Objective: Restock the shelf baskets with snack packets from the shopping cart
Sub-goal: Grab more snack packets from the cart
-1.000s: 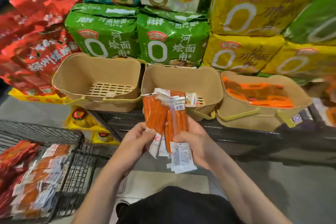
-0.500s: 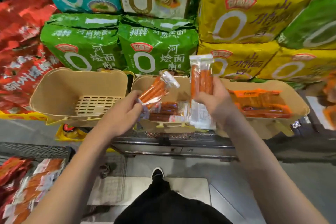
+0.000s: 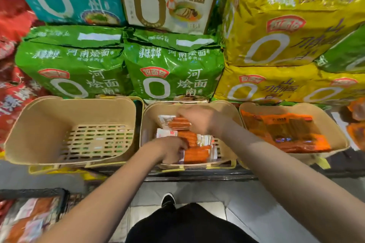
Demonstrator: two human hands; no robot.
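Note:
Three tan shelf baskets stand in a row. The middle basket (image 3: 147, 134) holds several clear packets of orange snack sticks (image 3: 195, 156). Both my hands are inside it. My right hand (image 3: 199, 119) is at the back of the basket, its fingers curled over a packet (image 3: 178, 124) lying on the pile. Nearer the front, my left hand (image 3: 170, 150) grips another packet (image 3: 187, 138). The left basket (image 3: 39, 124) shows only its slotted floor. The shopping cart (image 3: 33, 191) at bottom left holds more packets (image 3: 29, 221).
The right basket (image 3: 338, 136) holds orange packets (image 3: 286, 134). Large green noodle bags (image 3: 171, 69), yellow bags (image 3: 276, 41) and red bags (image 3: 13, 92) stack behind the baskets. My shoe (image 3: 167, 200) is on the grey floor below the shelf edge.
Both hands have gone from holding a packet each above the basket rim down into the middle basket. The camera has moved closer to the shelf.

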